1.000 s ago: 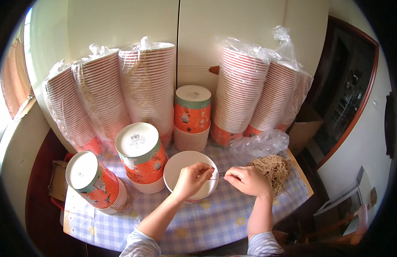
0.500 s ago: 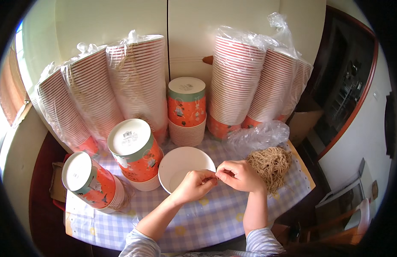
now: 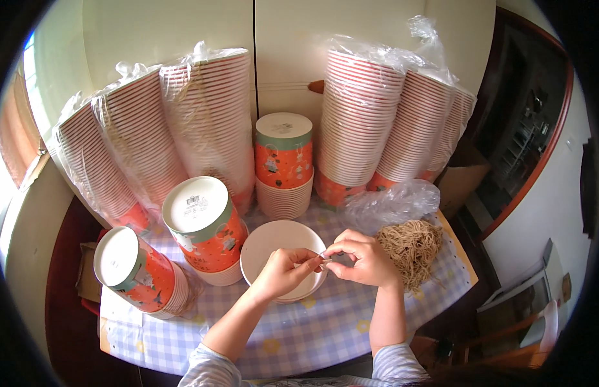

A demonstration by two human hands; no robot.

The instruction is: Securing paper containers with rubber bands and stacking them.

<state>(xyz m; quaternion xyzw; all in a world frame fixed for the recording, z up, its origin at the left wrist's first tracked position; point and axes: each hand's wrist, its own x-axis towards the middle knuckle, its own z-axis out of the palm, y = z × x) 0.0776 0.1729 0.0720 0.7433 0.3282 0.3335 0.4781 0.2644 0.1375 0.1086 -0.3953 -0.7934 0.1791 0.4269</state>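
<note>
A white-lined paper bucket [image 3: 261, 248] stands mouth-up on the table in front of me. At its right rim my left hand [image 3: 283, 272] and my right hand [image 3: 364, 261] meet fingertip to fingertip. Both are closed in a pinch on a small, thin cord [image 3: 322, 256], mostly hidden by the fingers. Whether the cord passes through the bucket's wall I cannot tell. To the right of my right hand lies a heap of tan cords [image 3: 412, 251].
Upside-down stacks of orange buckets stand left [image 3: 141, 277], left of centre [image 3: 206, 232] and behind [image 3: 284, 161]. Tall plastic-wrapped bucket stacks line the back left [image 3: 206, 116] and back right [image 3: 361, 116]. A crumpled clear bag [image 3: 393, 203] lies behind the cords on the checked tablecloth [image 3: 248, 335].
My right hand's fingers have lifted and spread slightly, and my left hand has shifted a little up and left. A bit of the cord now shows between the fingertips.
</note>
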